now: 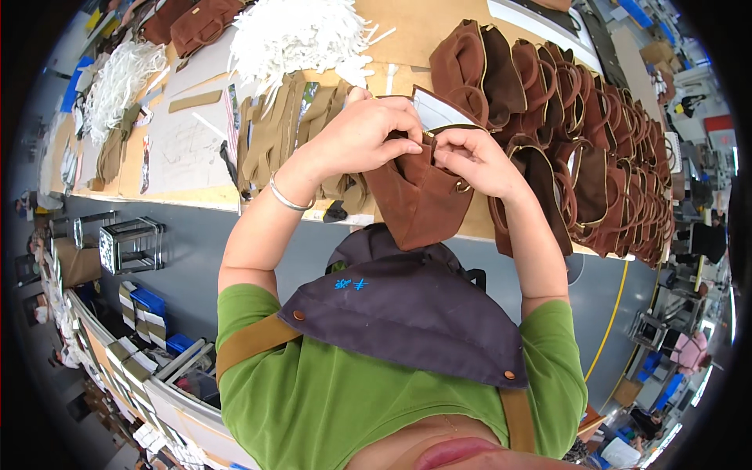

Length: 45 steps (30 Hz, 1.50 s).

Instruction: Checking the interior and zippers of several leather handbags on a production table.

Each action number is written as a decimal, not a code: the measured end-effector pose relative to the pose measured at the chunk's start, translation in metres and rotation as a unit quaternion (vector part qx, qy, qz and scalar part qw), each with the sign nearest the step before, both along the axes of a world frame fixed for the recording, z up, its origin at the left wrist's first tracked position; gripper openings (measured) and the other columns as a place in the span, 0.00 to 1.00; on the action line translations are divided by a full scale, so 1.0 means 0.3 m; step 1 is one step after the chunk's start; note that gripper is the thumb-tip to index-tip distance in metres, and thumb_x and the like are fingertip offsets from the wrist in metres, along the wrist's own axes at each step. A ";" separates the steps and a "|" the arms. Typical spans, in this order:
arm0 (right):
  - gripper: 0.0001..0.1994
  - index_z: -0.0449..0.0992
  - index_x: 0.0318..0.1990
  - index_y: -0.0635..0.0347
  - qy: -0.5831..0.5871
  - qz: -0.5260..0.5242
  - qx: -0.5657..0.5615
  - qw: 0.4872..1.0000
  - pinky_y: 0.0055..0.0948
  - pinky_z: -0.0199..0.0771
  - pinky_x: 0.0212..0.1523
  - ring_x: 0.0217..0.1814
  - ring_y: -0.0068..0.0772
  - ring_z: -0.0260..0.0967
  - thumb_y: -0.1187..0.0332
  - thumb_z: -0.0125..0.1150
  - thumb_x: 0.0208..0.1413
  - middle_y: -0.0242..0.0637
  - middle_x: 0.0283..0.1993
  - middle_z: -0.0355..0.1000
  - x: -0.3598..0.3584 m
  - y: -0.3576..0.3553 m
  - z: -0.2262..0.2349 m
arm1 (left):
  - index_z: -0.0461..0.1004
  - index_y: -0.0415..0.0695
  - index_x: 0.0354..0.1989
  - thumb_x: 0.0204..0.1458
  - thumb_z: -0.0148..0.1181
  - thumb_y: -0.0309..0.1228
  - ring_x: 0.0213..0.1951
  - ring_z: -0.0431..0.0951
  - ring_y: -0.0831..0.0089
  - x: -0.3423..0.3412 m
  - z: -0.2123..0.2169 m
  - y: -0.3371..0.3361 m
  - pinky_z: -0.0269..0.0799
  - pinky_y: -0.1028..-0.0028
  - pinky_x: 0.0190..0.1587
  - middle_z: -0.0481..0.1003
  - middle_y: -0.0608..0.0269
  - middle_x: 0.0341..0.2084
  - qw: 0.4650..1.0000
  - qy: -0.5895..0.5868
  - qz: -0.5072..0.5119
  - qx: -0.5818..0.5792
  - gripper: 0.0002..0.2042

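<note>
A brown bag [419,205] hangs partly over the near edge of the table, its opening toward my hands. My left hand [362,133], with a silver bangle on its wrist, pinches the bag's rim on the left side. On the right side my right hand [472,159] grips the rim close to a brass-coloured zipper end. Both hands' fingertips meet near the top of the bag, and part of what they pinch is hidden. A white piece [440,111] with a zipper along its edge shows just beyond the fingers.
Rows of brown bags [583,149] with looped handles fill the table's right. Khaki straps [270,145] lie left of my left hand, and a heap of white strips [301,43] sits behind them. A metal stool [131,241] stands on the floor at left.
</note>
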State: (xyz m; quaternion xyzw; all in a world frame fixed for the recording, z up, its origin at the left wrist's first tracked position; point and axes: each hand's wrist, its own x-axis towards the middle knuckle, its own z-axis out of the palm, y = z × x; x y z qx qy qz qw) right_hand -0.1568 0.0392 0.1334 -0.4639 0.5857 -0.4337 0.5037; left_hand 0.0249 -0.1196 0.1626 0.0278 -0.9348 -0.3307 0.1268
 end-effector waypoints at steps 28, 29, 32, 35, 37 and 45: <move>0.04 0.77 0.33 0.65 0.183 0.013 -0.096 0.978 0.24 0.60 0.23 0.23 0.18 0.61 0.73 0.62 0.53 0.31 0.22 0.68 0.024 -0.006 0.039 | 0.77 0.49 0.27 0.51 0.65 0.38 0.33 0.74 0.68 -0.012 -0.022 0.035 0.51 0.66 0.43 0.76 0.68 0.26 0.998 -0.015 0.063 -0.025 0.08; 0.04 0.77 0.32 0.65 0.197 0.014 -0.098 0.975 0.25 0.61 0.24 0.23 0.20 0.61 0.73 0.62 0.53 0.32 0.22 0.68 0.028 -0.007 0.049 | 0.77 0.49 0.27 0.51 0.65 0.38 0.33 0.74 0.68 -0.013 -0.018 0.034 0.51 0.66 0.43 0.76 0.68 0.26 0.997 -0.022 0.063 -0.027 0.08; 0.05 0.75 0.29 0.66 0.215 0.030 -0.103 0.971 0.29 0.61 0.24 0.23 0.28 0.62 0.73 0.62 0.52 0.37 0.22 0.67 0.028 -0.012 0.062 | 0.77 0.49 0.27 0.51 0.65 0.38 0.33 0.74 0.68 -0.013 -0.013 0.034 0.51 0.66 0.43 0.76 0.68 0.26 0.997 -0.037 0.062 -0.030 0.08; 0.05 0.74 0.27 0.66 0.236 0.043 -0.142 0.960 0.31 0.61 0.24 0.22 0.32 0.61 0.73 0.61 0.51 0.38 0.21 0.66 0.027 -0.018 0.061 | 0.77 0.48 0.27 0.51 0.65 0.39 0.33 0.74 0.68 -0.013 -0.008 0.033 0.51 0.66 0.44 0.76 0.68 0.26 0.996 -0.052 0.066 -0.027 0.09; 0.05 0.74 0.27 0.65 0.230 0.036 -0.151 0.961 0.31 0.60 0.24 0.22 0.33 0.61 0.74 0.61 0.51 0.39 0.21 0.66 0.034 -0.016 0.058 | 0.77 0.48 0.27 0.51 0.65 0.39 0.33 0.74 0.68 -0.013 0.004 0.035 0.51 0.66 0.44 0.76 0.68 0.26 0.995 -0.070 0.069 -0.024 0.09; 0.04 0.76 0.28 0.64 0.243 0.015 -0.149 0.958 0.31 0.60 0.23 0.20 0.32 0.60 0.73 0.62 0.50 0.38 0.20 0.64 0.038 -0.010 0.045 | 0.80 0.49 0.31 0.52 0.64 0.38 0.33 0.74 0.69 -0.010 -0.020 0.053 0.50 0.65 0.45 0.77 0.68 0.27 0.995 0.014 0.096 0.007 0.07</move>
